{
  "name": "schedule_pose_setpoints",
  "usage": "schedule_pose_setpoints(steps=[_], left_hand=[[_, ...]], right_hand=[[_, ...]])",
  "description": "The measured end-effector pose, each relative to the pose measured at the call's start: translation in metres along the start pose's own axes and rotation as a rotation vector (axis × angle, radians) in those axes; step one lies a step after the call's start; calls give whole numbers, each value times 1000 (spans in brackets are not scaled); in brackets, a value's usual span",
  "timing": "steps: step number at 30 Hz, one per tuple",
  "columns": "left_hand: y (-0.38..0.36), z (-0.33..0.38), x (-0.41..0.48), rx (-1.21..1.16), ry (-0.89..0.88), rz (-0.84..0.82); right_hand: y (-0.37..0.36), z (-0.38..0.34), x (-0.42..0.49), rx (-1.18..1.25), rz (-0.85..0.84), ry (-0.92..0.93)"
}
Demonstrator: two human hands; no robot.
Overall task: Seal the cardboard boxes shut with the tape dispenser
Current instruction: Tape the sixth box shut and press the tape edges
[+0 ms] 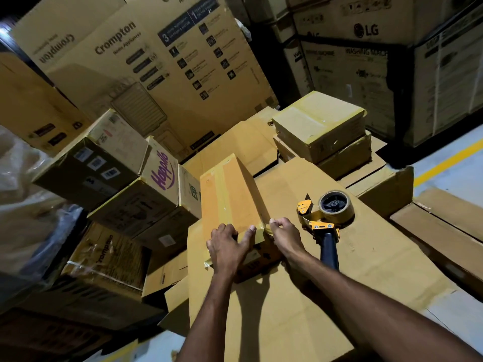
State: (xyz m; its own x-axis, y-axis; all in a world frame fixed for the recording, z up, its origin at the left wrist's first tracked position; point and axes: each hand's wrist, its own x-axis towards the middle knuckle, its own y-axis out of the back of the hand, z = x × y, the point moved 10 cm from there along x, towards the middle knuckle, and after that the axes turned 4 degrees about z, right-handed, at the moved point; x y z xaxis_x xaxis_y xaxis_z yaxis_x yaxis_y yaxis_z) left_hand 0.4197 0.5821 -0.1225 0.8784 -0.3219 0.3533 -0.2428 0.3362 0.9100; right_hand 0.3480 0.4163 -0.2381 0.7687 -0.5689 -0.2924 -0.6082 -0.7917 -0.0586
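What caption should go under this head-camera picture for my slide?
The left hand and right hand fix tape over the near end of a cardboard box; the tape dispenser lies beside them.

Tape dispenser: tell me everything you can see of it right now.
The tape dispenser lies on its side on the flat cardboard sheet, just right of the box being handled. It has a yellow metal-looking frame, a dark blue handle pointing toward the person, and a part-used roll of brownish tape on a dark hub. Neither the left hand nor the right hand touches it; the right forearm covers the handle's end.
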Motion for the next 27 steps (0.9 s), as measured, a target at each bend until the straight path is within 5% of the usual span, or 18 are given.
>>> schedule_pose_setpoints(steps=[16,22,27], left_hand=[[3,8,-12,18,-12,-5],[13,38,-62,-291,-75,302],[1,53,-58,-557,22,208]], right_hand=[[-10,4,-6,183,-147,20],[-7,-3,-14,249,-171,13],[-8,-2,-8,284,-175,1]])
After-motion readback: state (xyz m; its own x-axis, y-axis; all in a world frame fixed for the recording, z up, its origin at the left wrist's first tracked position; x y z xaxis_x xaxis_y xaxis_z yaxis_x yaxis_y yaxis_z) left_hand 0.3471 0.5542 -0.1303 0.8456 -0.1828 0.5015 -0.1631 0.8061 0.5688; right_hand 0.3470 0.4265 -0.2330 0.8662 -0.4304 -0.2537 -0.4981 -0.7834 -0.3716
